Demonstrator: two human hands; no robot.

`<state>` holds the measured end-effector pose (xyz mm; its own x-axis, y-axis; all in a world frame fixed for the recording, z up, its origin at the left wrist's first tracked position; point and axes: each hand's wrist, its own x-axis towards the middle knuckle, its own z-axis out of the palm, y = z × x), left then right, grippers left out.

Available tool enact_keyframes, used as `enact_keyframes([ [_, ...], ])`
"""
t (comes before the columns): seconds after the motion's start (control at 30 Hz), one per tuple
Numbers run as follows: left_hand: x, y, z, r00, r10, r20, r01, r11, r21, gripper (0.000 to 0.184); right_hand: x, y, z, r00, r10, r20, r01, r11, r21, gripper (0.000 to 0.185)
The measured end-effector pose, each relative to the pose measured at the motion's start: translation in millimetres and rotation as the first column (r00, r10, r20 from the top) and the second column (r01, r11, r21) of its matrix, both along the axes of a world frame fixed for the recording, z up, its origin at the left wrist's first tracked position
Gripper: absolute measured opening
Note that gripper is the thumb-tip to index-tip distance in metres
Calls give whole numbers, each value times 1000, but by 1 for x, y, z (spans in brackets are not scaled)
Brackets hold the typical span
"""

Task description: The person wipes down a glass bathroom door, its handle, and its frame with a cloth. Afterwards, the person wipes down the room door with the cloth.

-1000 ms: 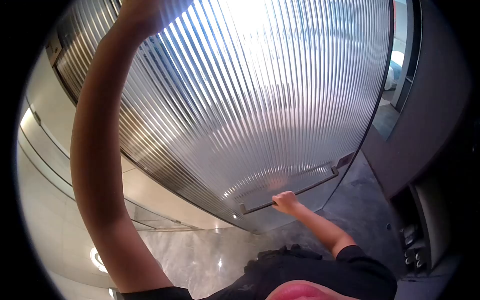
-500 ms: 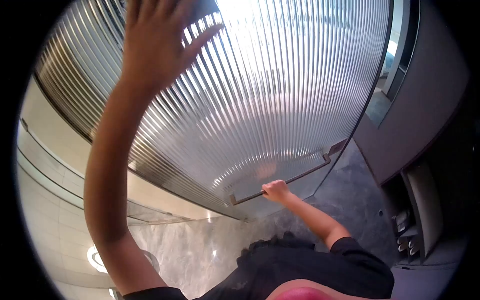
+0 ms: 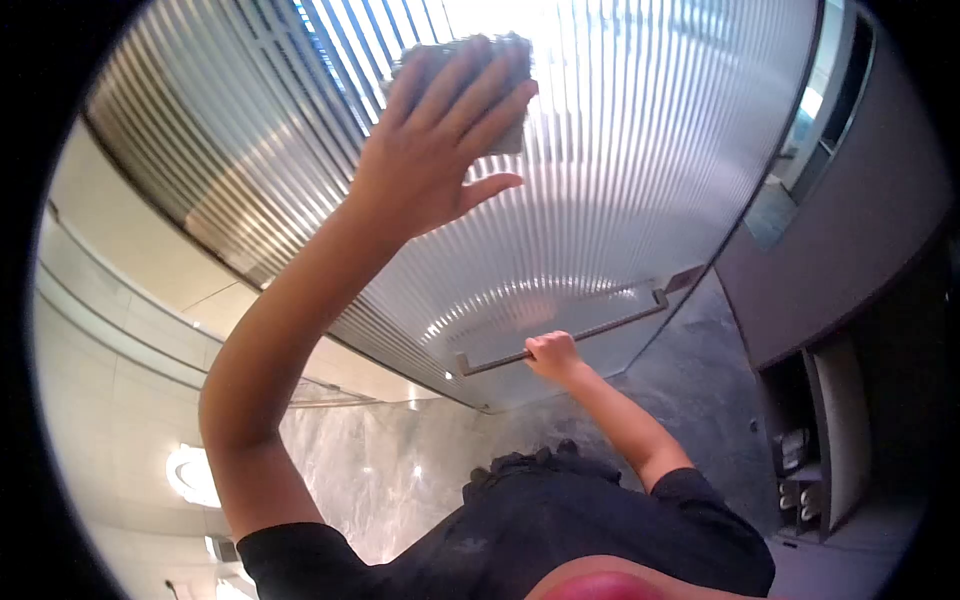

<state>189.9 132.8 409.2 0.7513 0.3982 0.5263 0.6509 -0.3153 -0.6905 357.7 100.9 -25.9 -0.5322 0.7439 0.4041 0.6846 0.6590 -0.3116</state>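
Observation:
My left hand [image 3: 430, 150] lies flat, fingers spread, on a grey-green cloth [image 3: 510, 140], pressing it against a ribbed glass door [image 3: 620, 170] in the upper part of the view. Its palm and much of the cloth are hidden behind the fingers. Lower down, my right hand [image 3: 552, 356] is wrapped around a long metal handle bar [image 3: 620, 322] fixed to the lower part of the glass.
Grey marbled floor [image 3: 400, 450] extends under the door. On the right stand a dark wall panel [image 3: 840, 210] and an open shelf [image 3: 805, 470] with small items. A white ring-shaped object [image 3: 190, 475] shows at the lower left, beside pale tiles.
My left hand has moved right and down across the glass, bringing the cloth into clear view. My right hand keeps its hold on the handle; the view has shifted slightly.

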Motion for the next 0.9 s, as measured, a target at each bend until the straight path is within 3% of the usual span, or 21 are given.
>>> enact_keyframes([
  [0.1, -4, -3, 8, 1000, -11, -3, 11, 1000, -24, 86, 0, 5, -6, 1000, -12, 23, 11, 999, 48, 19],
  [0.17, -13, -5, 22, 998, 62, 1, -62, 997, 44, 87, 1, 7, -7, 999, -6, 37, 5, 999, 38, 19],
  [0.2, -21, -5, 31, 998, 14, 57, -18, 998, 68, 82, 1, 7, -8, 999, -14, 41, 12, 999, 32, 19],
  [0.37, -66, -10, 105, 999, -3, 38, -4, 984, 181, 83, 3, 6, -2, 1000, 5, 24, -6, 1000, 9, 21],
  [0.43, -93, -12, 140, 999, 51, 9, -51, 943, 330, 80, 4, 2, -9, 1000, -3, 15, 3, 1000, 21, 19],
  [0.5, -113, -21, 165, 992, 86, 90, -113, 927, 357, 79, 2, 7, -7, 1000, -11, 12, 10, 999, 32, 18],
  [0.53, -119, -25, 171, 966, 211, 148, -254, 869, 424, 82, 3, 3, -4, 1000, -10, 17, 10, 1000, 23, 18],
  [0.63, -114, -27, 162, 949, 231, 216, -304, 851, 429, 84, 1, 8, -2, 1000, -21, 10, 20, 1000, 17, 17],
  [0.9, -116, -20, 116, 996, 89, 12, -87, 925, 370, 89, 3, 7, 4, 998, -22, 65, 23, 999, -24, 20],
])
